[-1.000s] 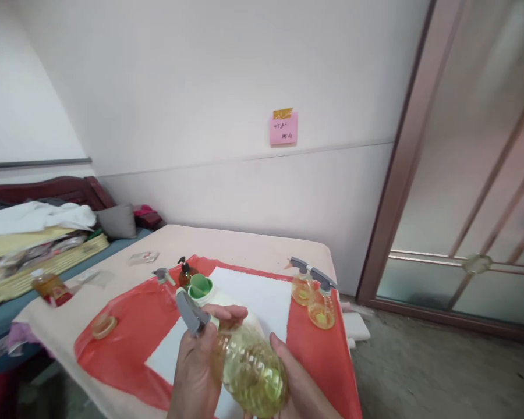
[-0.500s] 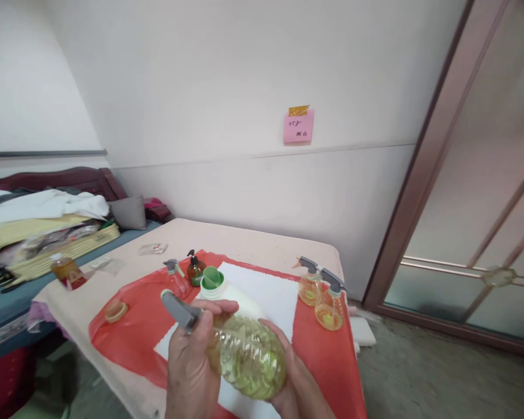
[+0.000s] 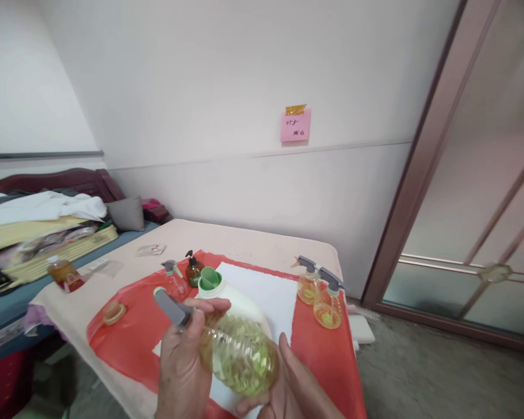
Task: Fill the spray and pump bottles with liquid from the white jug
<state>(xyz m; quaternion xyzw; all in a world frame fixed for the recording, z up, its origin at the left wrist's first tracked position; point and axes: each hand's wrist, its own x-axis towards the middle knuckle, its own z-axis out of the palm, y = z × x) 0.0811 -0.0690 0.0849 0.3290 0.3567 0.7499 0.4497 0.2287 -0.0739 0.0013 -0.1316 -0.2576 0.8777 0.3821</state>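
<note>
I hold a clear ribbed spray bottle [image 3: 240,356] with yellow-green liquid, tilted on its side above the table. My left hand [image 3: 181,364] is wrapped round its neck just below the grey trigger head [image 3: 171,306], which points left. My right hand [image 3: 286,387] cups the bottle's base from below and the right, fingers curled under it. Right behind the bottle stands a white jug with a green cap [image 3: 210,279].
A red sheet [image 3: 131,334] and a white cloth [image 3: 262,291] cover the beige table. Two small yellow spray bottles [image 3: 321,294] stand at the right; a brown pump bottle [image 3: 194,268], another small sprayer [image 3: 173,277] and an amber ring [image 3: 112,312] at the left. Bedding is piled far left; a glass door is on the right.
The bottle has tipped further onto its side and drifted slightly left, its trigger head swinging left. My right hand has slipped lower under the base. The view has shifted a little.
</note>
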